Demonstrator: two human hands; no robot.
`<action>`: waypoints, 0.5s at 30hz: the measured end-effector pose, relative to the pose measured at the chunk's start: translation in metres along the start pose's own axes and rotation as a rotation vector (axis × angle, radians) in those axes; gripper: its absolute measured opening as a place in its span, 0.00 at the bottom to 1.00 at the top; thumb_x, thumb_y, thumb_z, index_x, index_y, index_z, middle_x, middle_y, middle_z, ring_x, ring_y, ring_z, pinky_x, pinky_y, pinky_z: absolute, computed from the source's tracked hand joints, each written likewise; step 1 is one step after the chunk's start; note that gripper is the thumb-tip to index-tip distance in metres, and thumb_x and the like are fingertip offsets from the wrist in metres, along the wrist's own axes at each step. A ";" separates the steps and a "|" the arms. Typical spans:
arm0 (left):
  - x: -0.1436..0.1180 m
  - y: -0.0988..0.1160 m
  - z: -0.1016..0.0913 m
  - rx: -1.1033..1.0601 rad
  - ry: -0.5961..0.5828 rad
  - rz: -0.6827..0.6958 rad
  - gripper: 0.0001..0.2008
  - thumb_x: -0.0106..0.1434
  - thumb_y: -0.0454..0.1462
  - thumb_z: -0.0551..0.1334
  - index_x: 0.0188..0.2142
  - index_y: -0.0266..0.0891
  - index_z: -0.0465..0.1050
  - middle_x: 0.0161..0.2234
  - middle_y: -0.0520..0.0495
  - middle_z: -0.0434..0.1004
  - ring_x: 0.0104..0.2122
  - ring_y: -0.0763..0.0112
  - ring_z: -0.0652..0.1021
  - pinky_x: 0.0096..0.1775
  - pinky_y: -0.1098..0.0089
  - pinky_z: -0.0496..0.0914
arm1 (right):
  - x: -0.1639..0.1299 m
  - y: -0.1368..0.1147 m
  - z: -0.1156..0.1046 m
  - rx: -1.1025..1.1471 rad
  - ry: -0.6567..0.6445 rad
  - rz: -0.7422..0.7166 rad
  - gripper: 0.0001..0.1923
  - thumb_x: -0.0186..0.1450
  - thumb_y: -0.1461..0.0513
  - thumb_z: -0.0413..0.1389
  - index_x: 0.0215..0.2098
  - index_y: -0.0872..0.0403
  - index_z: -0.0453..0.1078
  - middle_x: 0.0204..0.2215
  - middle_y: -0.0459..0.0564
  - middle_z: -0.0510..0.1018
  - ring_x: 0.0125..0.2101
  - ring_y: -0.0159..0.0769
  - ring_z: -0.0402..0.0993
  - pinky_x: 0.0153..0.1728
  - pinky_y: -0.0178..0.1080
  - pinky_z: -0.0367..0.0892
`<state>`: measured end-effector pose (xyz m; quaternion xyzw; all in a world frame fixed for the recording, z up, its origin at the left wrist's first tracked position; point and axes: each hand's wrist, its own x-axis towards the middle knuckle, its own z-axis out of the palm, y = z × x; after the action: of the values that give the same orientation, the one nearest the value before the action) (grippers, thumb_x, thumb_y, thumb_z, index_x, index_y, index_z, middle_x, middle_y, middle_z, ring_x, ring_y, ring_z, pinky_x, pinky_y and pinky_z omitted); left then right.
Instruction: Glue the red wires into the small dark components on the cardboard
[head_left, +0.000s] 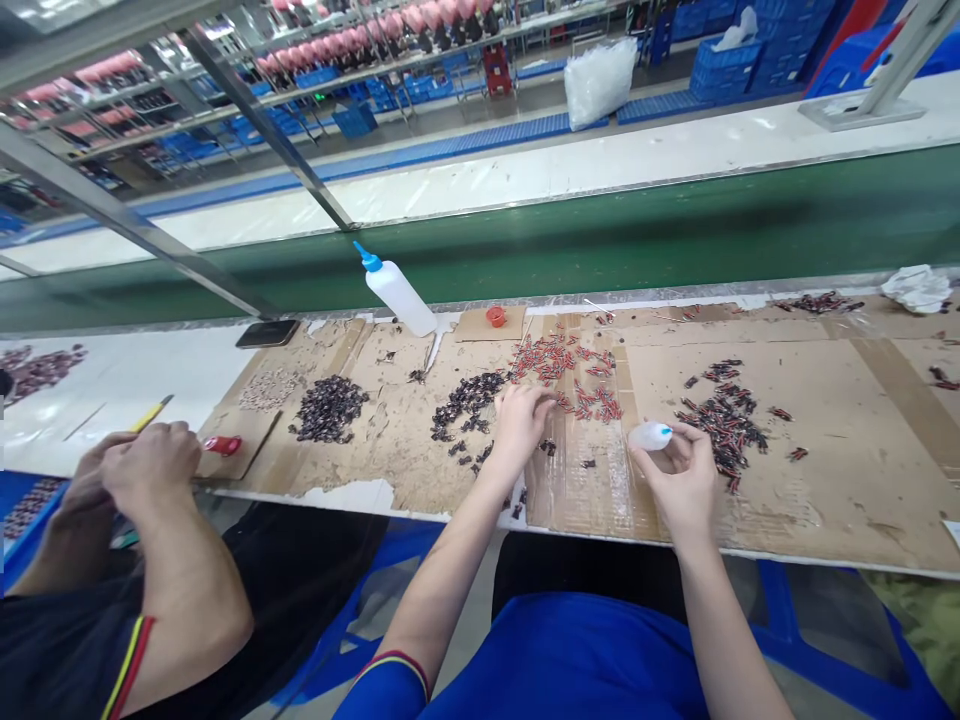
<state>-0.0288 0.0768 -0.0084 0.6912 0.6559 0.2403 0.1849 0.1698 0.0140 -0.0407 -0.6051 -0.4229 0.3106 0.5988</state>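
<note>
Blue-sleeved arms, nearest. Left hand [519, 420]: fingers curled, picking among small red-and-black parts [570, 375] on the taped brown cardboard mat [825, 500]. Right hand [679, 470]: pinching a small white squeeze bottle with blue tip [651, 435], held just above the mat. Risk, as judged: drips on loose parts; sleeve scattering the dark piled parts [724, 420]. Co-worker's clasped hands [142, 465] left.

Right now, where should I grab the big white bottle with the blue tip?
Grab the big white bottle around its wide body, coming from the near side. It leans with the blue tip up and to the left, and the tip looks too thin to hold.
</note>
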 end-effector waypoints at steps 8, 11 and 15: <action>0.006 -0.002 0.001 -0.028 -0.058 0.065 0.05 0.60 0.29 0.63 0.31 0.41 0.73 0.37 0.48 0.80 0.44 0.60 0.74 0.47 0.61 0.66 | -0.015 -0.011 -0.007 -0.280 0.197 -0.307 0.30 0.52 0.55 0.68 0.49 0.52 0.67 0.44 0.56 0.77 0.42 0.44 0.76 0.43 0.47 0.72; -0.011 0.008 -0.005 -0.211 -0.130 0.174 0.06 0.63 0.30 0.59 0.34 0.41 0.74 0.36 0.49 0.80 0.40 0.66 0.77 0.46 0.65 0.68 | -0.027 -0.024 -0.008 -0.284 0.132 -0.428 0.16 0.55 0.58 0.67 0.40 0.51 0.73 0.34 0.51 0.79 0.33 0.40 0.77 0.37 0.43 0.73; -0.038 0.027 -0.007 -0.402 -0.235 0.345 0.09 0.66 0.32 0.57 0.35 0.42 0.77 0.37 0.48 0.82 0.41 0.67 0.78 0.47 0.67 0.70 | -0.033 -0.029 -0.001 -0.102 -0.213 -0.255 0.08 0.60 0.57 0.62 0.38 0.50 0.77 0.32 0.49 0.81 0.29 0.37 0.78 0.33 0.40 0.76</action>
<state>-0.0118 0.0369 0.0094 0.7652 0.4420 0.3114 0.3494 0.1515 -0.0172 -0.0163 -0.5398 -0.5725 0.2724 0.5537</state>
